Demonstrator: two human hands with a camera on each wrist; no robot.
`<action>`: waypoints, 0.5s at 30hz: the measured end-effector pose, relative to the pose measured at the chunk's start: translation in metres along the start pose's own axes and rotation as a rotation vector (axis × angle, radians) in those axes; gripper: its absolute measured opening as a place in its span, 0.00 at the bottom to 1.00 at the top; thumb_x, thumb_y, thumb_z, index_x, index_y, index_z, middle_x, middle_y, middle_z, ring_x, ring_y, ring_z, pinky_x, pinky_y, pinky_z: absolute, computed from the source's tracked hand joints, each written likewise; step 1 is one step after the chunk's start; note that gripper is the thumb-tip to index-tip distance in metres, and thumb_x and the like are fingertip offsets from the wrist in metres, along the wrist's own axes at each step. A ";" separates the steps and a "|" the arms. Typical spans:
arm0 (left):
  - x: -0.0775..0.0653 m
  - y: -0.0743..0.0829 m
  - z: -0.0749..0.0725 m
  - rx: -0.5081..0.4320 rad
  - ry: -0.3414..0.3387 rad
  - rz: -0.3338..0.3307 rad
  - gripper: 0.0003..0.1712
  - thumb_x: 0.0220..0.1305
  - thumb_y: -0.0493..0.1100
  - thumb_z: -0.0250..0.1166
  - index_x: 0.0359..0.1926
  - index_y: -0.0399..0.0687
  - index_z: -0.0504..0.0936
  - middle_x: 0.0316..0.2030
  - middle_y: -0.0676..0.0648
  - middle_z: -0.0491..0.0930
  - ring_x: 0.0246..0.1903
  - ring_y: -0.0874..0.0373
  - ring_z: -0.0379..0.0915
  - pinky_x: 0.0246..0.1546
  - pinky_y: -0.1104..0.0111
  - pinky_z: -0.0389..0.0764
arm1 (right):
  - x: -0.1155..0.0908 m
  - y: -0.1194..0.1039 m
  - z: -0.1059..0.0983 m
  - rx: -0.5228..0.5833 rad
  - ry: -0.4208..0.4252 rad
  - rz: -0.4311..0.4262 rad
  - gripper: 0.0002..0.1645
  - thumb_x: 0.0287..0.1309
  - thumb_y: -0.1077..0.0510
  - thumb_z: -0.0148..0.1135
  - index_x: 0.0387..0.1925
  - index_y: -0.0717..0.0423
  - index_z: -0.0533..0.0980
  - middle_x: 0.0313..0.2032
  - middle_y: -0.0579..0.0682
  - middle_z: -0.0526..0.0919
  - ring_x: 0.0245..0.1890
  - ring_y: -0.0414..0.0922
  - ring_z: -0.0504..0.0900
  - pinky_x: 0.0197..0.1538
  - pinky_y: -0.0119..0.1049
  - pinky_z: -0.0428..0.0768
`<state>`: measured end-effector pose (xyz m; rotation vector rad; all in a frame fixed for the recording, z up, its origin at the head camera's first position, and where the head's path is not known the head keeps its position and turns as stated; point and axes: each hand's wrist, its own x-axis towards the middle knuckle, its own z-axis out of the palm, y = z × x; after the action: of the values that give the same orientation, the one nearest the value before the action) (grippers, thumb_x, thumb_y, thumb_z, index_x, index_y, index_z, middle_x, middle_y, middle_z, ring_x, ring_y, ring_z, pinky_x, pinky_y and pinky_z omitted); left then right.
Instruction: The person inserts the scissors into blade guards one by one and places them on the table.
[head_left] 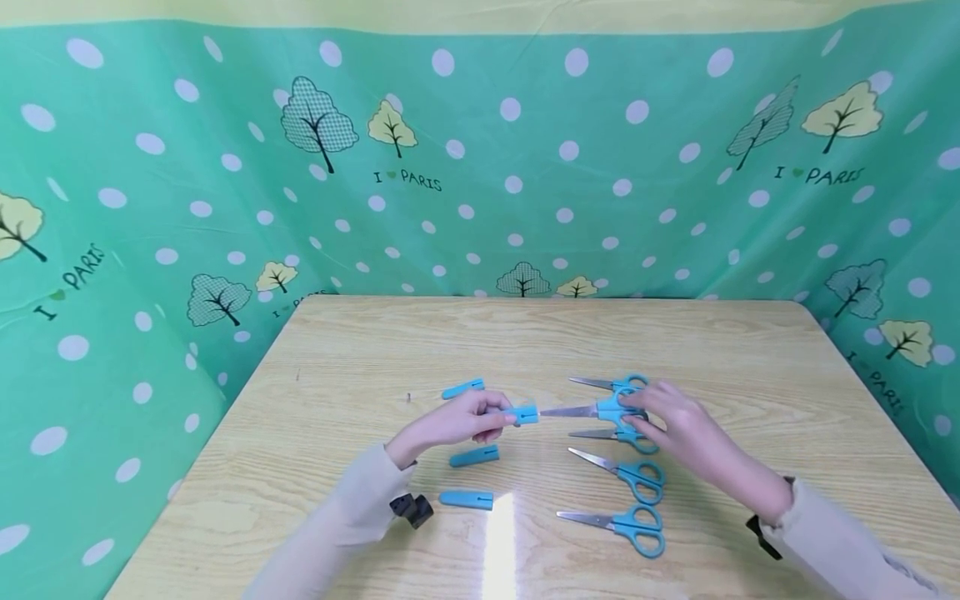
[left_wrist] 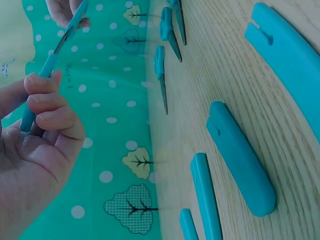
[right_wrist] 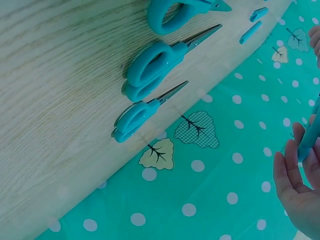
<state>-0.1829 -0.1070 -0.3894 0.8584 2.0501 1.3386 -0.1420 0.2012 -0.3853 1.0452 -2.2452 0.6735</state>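
My left hand (head_left: 483, 417) pinches a blue scissor cover (head_left: 527, 414) between thumb and fingers, its slotted mouth facing right. In my right hand (head_left: 678, 421) are the blue handles of a pair of scissors (head_left: 609, 409), raised over the table with the blades pointing left. The blade tip is at the cover's mouth; whether it has entered I cannot tell. The left wrist view shows the held cover (left_wrist: 42, 80) and the blade (left_wrist: 61, 44) in one line. At the right wrist view's edge, the fingers (right_wrist: 292, 167) hold the blue handle (right_wrist: 311, 135).
Several more scissors lie in a column on the right, among them the nearest pair (head_left: 613, 522). Several blue covers lie on the left, such as the front one (head_left: 467, 500). The wooden table (head_left: 360, 333) ends at a green dotted curtain (head_left: 480, 225).
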 end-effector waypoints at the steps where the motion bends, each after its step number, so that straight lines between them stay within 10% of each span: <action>1: 0.000 0.000 0.001 0.003 -0.002 -0.002 0.10 0.65 0.39 0.50 0.34 0.36 0.73 0.15 0.48 0.68 0.13 0.58 0.59 0.16 0.73 0.63 | 0.000 -0.001 0.000 0.002 0.001 -0.003 0.22 0.58 0.46 0.49 0.33 0.61 0.78 0.30 0.47 0.79 0.32 0.42 0.75 0.35 0.23 0.73; 7: -0.004 0.009 0.003 -0.014 -0.015 0.002 0.09 0.65 0.36 0.49 0.34 0.34 0.73 0.16 0.38 0.68 0.13 0.56 0.59 0.16 0.73 0.63 | -0.001 -0.002 0.000 0.013 0.026 -0.041 0.26 0.60 0.44 0.44 0.33 0.61 0.78 0.30 0.48 0.80 0.31 0.43 0.75 0.33 0.24 0.73; 15: -0.010 0.030 0.006 -0.027 -0.032 0.013 0.08 0.64 0.33 0.49 0.33 0.32 0.73 0.15 0.49 0.67 0.13 0.65 0.58 0.16 0.75 0.62 | -0.003 -0.006 0.000 0.024 0.004 -0.025 0.23 0.60 0.45 0.46 0.33 0.59 0.78 0.30 0.45 0.79 0.32 0.41 0.74 0.34 0.22 0.71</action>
<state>-0.1656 -0.1014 -0.3633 0.8774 2.0003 1.3478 -0.1357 0.1996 -0.3858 1.0801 -2.2223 0.6930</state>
